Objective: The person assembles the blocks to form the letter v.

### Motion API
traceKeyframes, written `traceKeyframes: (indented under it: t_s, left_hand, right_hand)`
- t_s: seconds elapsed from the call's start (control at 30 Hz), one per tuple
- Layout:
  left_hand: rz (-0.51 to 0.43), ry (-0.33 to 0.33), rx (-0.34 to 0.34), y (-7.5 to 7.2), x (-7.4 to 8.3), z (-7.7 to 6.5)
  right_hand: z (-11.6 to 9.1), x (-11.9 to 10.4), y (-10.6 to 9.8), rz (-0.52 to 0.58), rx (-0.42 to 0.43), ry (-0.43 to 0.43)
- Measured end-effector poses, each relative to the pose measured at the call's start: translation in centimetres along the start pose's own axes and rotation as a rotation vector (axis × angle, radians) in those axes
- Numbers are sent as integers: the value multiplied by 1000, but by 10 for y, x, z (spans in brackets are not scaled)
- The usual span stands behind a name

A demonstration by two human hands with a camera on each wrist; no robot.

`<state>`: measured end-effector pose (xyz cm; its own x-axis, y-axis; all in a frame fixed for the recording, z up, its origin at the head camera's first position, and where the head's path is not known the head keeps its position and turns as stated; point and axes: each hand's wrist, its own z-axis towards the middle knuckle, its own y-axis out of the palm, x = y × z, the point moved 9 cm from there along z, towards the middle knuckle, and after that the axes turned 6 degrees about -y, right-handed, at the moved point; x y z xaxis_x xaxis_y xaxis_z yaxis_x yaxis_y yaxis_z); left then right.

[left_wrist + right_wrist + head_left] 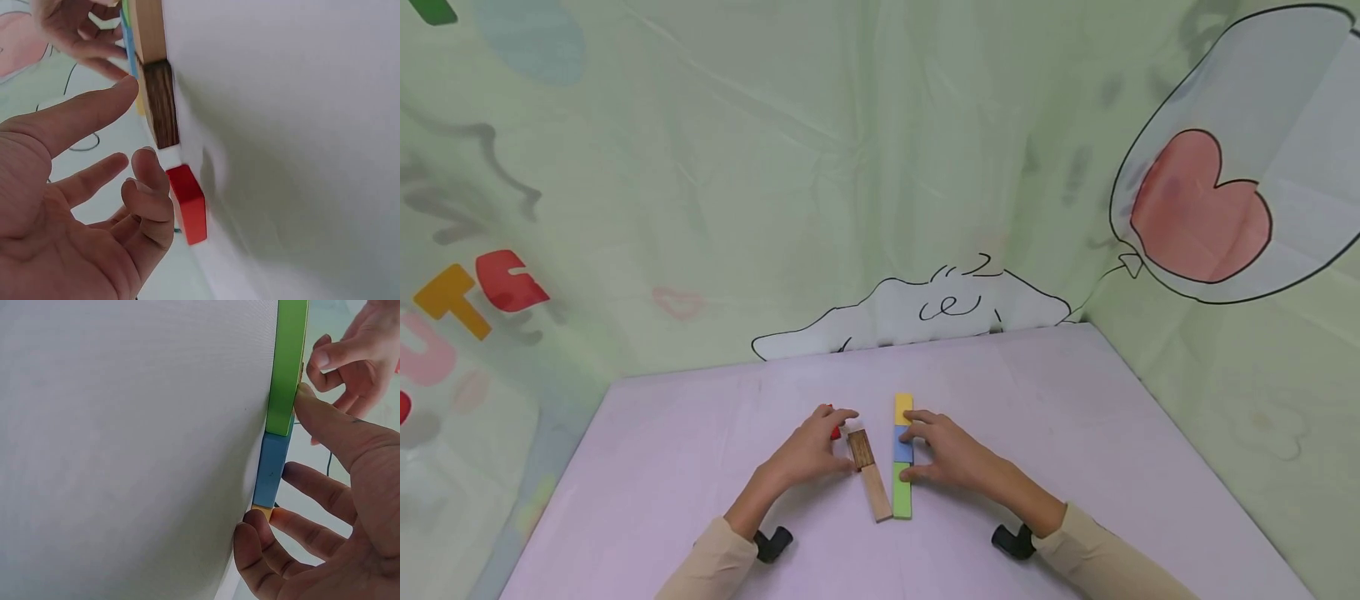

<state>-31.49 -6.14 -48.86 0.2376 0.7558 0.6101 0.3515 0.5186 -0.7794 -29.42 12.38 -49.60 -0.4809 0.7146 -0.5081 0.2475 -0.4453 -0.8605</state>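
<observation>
Fingers of both hands lie loosely spread, gripping nothing. Around them hangs a pale green cartoon-printed cloth backdrop with a heart balloon; below it spreads the lilac tabletop. At centre, the right hand touches the yellow-blue-green block row. The left hand rests by the wooden blocks and red block.
</observation>
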Motion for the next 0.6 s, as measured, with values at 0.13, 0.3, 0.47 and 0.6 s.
traceKeyframes:
  t_s: [0.13,0.3,0.47,0.6]
  left_hand:
    - [-1,-15,27,-8,-5,0]
    - [-33,-54,59,-16,-16,1]
    - [-68,-102,72,-19,-26,3]
    - [-105,-151,75,-18,-37,6]
  right_hand:
    - [0,-1,0,-3,6,-10]
    - [-1,-1,0,4,8,-7]
    - [-1,-1,0,4,8,-3]
    - [-1,0,0,-3,9,-1]
